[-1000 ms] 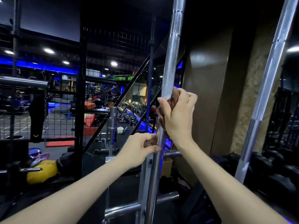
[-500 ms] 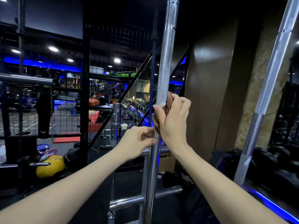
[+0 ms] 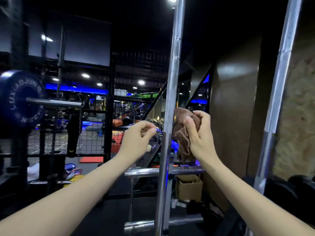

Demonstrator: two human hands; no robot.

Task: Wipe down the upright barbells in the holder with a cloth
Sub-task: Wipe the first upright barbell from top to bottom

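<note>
**Wiping upright barbells: cloth off the shaft**

Holding brown cloth [image 3: 183,133], bunched, just right of centre barbell [image 3: 170,103]; whether touching the shaft, cannot tell. Soft, light, compliant; best wrapped around the shaft and gripped whole. Barbell: upright in holder [image 3: 144,172], steel, likely heavy and stiff, part knurled for grip, smooth stretches slippery. Second barbell [image 3: 279,79] leaning at far right. Right hand [image 3: 199,133]: fingers curled, clutching the cloth. Left hand [image 3: 138,140]: loosely curled, holding nothing, just left of the shaft. Changed from earlier frames: both hands then clasped on the shaft, now released to either side. Beyond: weight plate [image 3: 22,99], cardboard box [image 3: 189,188].
</note>
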